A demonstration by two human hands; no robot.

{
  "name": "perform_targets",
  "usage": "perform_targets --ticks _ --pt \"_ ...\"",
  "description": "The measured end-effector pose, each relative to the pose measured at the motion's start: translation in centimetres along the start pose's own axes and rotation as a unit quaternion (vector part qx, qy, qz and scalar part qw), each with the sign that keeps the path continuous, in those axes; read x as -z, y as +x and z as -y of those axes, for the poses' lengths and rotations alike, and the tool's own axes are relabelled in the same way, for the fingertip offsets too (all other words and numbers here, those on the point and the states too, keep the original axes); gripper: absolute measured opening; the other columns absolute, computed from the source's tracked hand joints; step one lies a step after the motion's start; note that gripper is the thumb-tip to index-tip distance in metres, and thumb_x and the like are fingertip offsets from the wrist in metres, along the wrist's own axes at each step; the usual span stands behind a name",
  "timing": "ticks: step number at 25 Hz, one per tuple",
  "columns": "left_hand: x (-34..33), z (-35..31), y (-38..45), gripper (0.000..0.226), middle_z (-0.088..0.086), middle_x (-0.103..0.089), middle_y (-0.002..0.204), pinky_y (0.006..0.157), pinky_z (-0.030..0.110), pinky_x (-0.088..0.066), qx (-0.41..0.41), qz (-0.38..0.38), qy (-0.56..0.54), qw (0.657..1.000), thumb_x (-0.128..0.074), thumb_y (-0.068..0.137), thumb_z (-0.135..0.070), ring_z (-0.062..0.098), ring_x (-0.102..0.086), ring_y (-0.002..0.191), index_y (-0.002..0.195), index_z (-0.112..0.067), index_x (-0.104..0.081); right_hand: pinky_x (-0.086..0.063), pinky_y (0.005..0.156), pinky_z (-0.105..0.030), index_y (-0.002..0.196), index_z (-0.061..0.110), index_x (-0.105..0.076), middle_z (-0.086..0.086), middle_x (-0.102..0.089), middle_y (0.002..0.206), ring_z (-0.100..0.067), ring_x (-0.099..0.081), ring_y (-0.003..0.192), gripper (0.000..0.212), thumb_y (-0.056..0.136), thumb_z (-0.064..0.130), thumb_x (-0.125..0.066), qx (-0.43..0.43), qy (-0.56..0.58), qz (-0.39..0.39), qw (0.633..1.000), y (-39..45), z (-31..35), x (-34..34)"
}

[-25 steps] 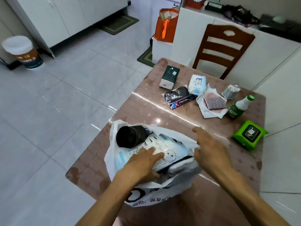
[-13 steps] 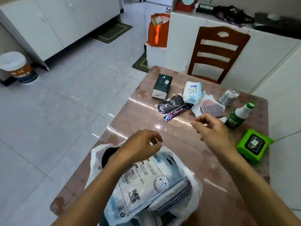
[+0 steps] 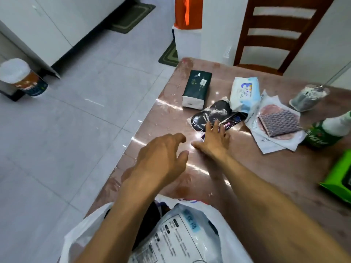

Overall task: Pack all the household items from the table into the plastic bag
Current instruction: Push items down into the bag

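Observation:
The white plastic bag (image 3: 87, 234) lies at the near table edge with a printed white pack (image 3: 182, 238) and a dark item inside. My right hand (image 3: 212, 139) reaches across the table, fingers spread, its tips resting on the black packet (image 3: 212, 112) in clear wrap. My left hand (image 3: 163, 156) hovers open over the bare tabletop, holding nothing. Further back lie a dark green tissue box (image 3: 197, 88), a white and blue wipes pack (image 3: 245, 93), a scrub pad on its wrapper (image 3: 279, 122), a foil-wrapped roll (image 3: 307, 97), a green bottle (image 3: 326, 133) and a green wipes pack (image 3: 338, 179).
The brown glossy table (image 3: 266, 177) has its left edge running diagonally beside the tiled floor. A wooden chair (image 3: 275, 31) stands at the far side. An orange bag (image 3: 188, 12) and a white-lidded bin (image 3: 20, 78) stand on the floor.
Both hands left the bag and moved forward across the table. My right hand went from mid-air to resting its fingertips on the black packet; the view tilted forward.

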State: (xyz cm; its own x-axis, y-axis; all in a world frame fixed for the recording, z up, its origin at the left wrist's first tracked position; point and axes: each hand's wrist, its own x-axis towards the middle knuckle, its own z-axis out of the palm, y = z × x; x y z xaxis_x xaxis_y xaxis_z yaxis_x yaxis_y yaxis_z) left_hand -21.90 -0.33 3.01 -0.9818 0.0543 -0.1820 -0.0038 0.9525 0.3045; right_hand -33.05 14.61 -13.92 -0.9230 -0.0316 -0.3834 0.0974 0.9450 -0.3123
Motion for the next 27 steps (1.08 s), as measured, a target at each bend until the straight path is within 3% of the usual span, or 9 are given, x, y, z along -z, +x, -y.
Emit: perform_targets --ticks 3,5,7,9,12,18,22,24,27 --pt "-2.0 0.4 1.2 0.043 -0.002 -0.061 0.131 0.089 0.034 -0.045 0.017 0.023 -0.009 1.0 -0.051 0.093 -0.041 0.022 -0.056 0.117 0.134 -0.029 -0.05 -0.043 0.097 -0.047 0.133 0.008 -0.049 -0.017 -0.05 0.138 -0.04 -0.051 0.12 0.048 0.093 0.034 -0.056 0.046 -0.121 -0.099 0.987 0.2 -0.1 -0.5" --pt "-2.7 0.4 1.2 0.043 0.0 -0.061 0.131 0.088 0.035 -0.046 0.018 0.039 -0.008 0.999 -0.052 0.092 -0.037 0.024 -0.057 0.116 0.134 -0.028 -0.051 -0.052 0.079 -0.042 0.117 0.003 -0.06 -0.016 -0.064 0.115 -0.037 -0.062 0.101 0.026 0.093 0.007 -0.049 0.096 -0.158 -0.135 0.973 0.1 -0.4 -0.1" --pt "-2.7 0.6 0.3 0.041 0.001 -0.062 0.128 0.087 0.037 -0.048 0.007 0.033 -0.002 0.999 -0.051 0.091 -0.031 0.025 -0.058 0.112 0.132 -0.026 -0.052 -0.053 0.073 -0.04 0.112 0.003 -0.058 -0.016 -0.068 0.104 -0.035 -0.066 0.092 0.024 0.09 0.003 -0.05 0.102 -0.165 -0.121 0.973 -0.1 -0.5 0.6" --pt "-2.0 1.0 -0.8 0.039 0.002 -0.062 0.126 0.087 0.039 -0.05 -0.013 0.018 0.006 1.0 -0.049 0.091 -0.029 0.026 -0.058 0.111 0.13 -0.025 -0.052 -0.052 0.074 -0.037 0.111 0.006 -0.055 -0.015 -0.071 0.098 -0.033 -0.067 0.091 0.026 0.087 0.016 -0.056 0.094 -0.148 -0.099 0.979 -1.0 -0.2 1.5" --pt "-1.0 1.8 -1.7 0.04 0.001 -0.064 0.126 0.087 0.04 -0.051 -0.007 -0.016 -0.006 1.0 -0.049 0.092 -0.031 0.023 -0.06 0.11 0.132 -0.025 -0.053 -0.042 0.088 -0.038 0.112 0.014 -0.059 -0.009 -0.07 0.105 -0.03 -0.057 0.105 0.039 0.083 0.04 -0.06 0.154 -0.236 -0.073 0.957 -2.9 -0.4 0.8" --pt "-1.8 1.4 -2.8 0.04 -0.002 -0.063 0.128 0.086 0.036 -0.051 -0.005 -0.016 -0.013 1.0 -0.049 0.093 -0.035 0.02 -0.06 0.11 0.133 -0.028 -0.051 -0.039 0.092 -0.046 0.137 0.01 -0.039 -0.013 -0.066 0.115 -0.036 -0.053 0.112 0.059 0.084 0.027 -0.059 0.062 -0.134 -0.024 0.989 -0.9 -0.9 1.1" --pt "-2.3 1.7 -3.2 0.041 -0.003 -0.061 0.131 0.088 0.035 -0.051 0.013 -0.004 0.002 1.0 -0.049 0.094 -0.037 0.02 -0.06 0.111 0.134 -0.029 -0.049 -0.039 0.088 -0.042 0.113 0.012 -0.06 -0.013 -0.072 0.099 -0.032 -0.061 0.099 0.028 0.087 0.017 -0.051 0.14 -0.203 -0.109 0.963 -2.6 -1.3 -0.8" --pt "-2.2 1.4 -3.0 0.04 -0.003 -0.061 0.131 0.087 0.035 -0.05 0.009 -0.01 0.001 1.0 -0.048 0.094 -0.037 0.02 -0.059 0.11 0.134 -0.029 -0.049 -0.039 0.085 -0.04 0.097 0.014 -0.068 -0.013 -0.072 0.094 -0.032 -0.061 0.095 0.019 0.085 0.017 -0.052 0.14 -0.207 -0.11 0.962 -2.9 -1.6 -0.7" --pt "-1.9 0.9 -3.8 0.042 -0.003 -0.06 0.133 0.088 0.035 -0.05 0.014 -0.017 0.003 1.0 -0.05 0.094 -0.037 0.019 -0.058 0.111 0.135 -0.029 -0.048 -0.039 0.083 -0.04 0.08 0.016 -0.067 -0.008 -0.067 0.09 -0.031 -0.057 0.094 0.015 0.079 0.027 -0.057 0.152 -0.066 -0.065 0.984 -4.6 -0.9 0.7"
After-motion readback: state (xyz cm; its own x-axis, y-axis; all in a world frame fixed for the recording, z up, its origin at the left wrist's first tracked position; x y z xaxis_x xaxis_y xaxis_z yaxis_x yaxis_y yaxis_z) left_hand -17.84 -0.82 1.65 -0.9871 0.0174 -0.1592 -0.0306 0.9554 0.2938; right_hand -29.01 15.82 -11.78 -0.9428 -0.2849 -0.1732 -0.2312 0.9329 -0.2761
